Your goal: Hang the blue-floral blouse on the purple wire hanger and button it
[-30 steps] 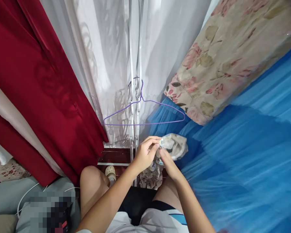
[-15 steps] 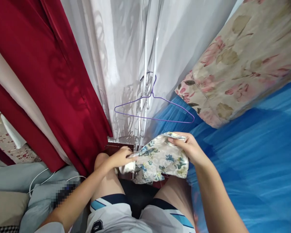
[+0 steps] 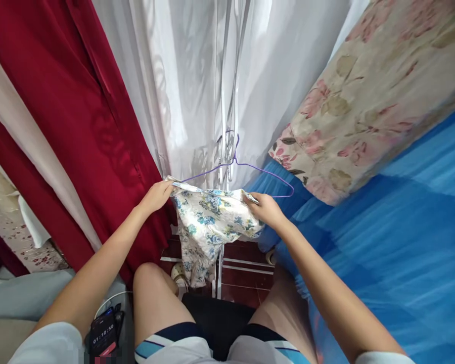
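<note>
A white garment with blue and yellow flowers (image 3: 216,217) is stretched between my hands by its upper edge, its lower part hanging in folds. My left hand (image 3: 158,196) grips the left end of that edge. My right hand (image 3: 266,208) pinches the right end. Just behind the cloth a purple wire hanger (image 3: 263,169) hangs on a white metal stand (image 3: 223,101). The garment's left end overlaps the hanger's left arm; whether they are joined I cannot tell. The hanger's lower bar is mostly hidden by the cloth.
A red curtain (image 3: 79,111) hangs left, white curtains (image 3: 189,76) behind. To the right are a floral cloth (image 3: 349,121) and blue tulle (image 3: 413,227). A phone (image 3: 104,331) showing a timer lies on the grey cushioned seat at lower left. A clog (image 3: 179,275) is on the floor.
Both hands have risen and spread apart, my left hand moving left. The bunched garment is now pulled wide and lifted in front of the hanger.
</note>
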